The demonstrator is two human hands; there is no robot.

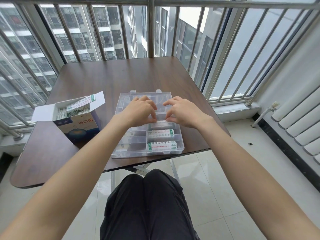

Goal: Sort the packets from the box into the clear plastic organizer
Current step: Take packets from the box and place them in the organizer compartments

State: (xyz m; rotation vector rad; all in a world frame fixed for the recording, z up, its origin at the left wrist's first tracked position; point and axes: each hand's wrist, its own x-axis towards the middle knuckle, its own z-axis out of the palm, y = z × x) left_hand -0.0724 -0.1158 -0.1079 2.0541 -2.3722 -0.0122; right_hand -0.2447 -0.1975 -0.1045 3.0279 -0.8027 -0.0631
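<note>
Pinching one packet [161, 122] above the organizer [129, 149], our left hand [141, 110] and right hand [181, 110] curl their fingers; the box [81, 125] stands left of it.

Head view, as I see it from my station: even, diffuse daylight enters through the railing [150, 32] ahead, bright but not harsh. The dark table [97, 78] carries a pale sheen at its far edge, and shadows beneath the forearms are faint. Wide-angle distortion bows the bars and stretches the arms toward the lower corners. Focus is slightly soft throughout; print on the packets [161, 146] is barely legible.
</note>
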